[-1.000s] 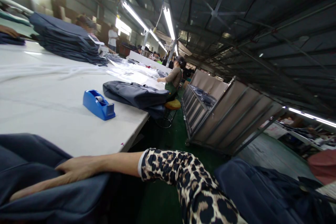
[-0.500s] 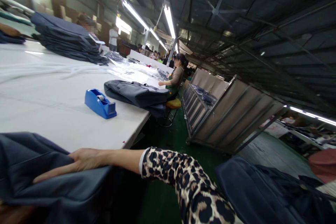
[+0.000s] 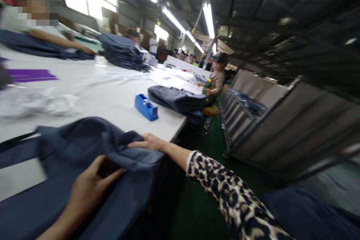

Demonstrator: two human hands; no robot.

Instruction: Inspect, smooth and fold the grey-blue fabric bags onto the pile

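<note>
A dark blue-grey fabric bag (image 3: 70, 146) lies at the near edge of the white table (image 3: 123, 82), its cloth raised in folds. My left hand (image 3: 90, 183) is closed on a fold at its middle, thumb and fingers pinching the cloth. At the bag's far right corner, my right hand (image 3: 150, 142) grips the edge, with some fingers hidden by fabric. A pale rectangular piece (image 3: 22, 180) shows on the bag's left part. Just beyond my right hand stands a blue tape dispenser (image 3: 146, 107).
Another dark bag (image 3: 177, 99) lies behind the dispenser. Farther left are a stack of dark fabric pieces (image 3: 120, 50), a purple strip (image 3: 32, 75) and a person's arm (image 3: 62, 41). Beyond the table's right edge are a seated person (image 3: 215, 78) and a large wheeled cart (image 3: 258, 127).
The view has swung left, bringing more table into sight. My left hand has come into clear view, pinching the bag's cloth. My right hand now grips the bag's corner instead of lying across it.
</note>
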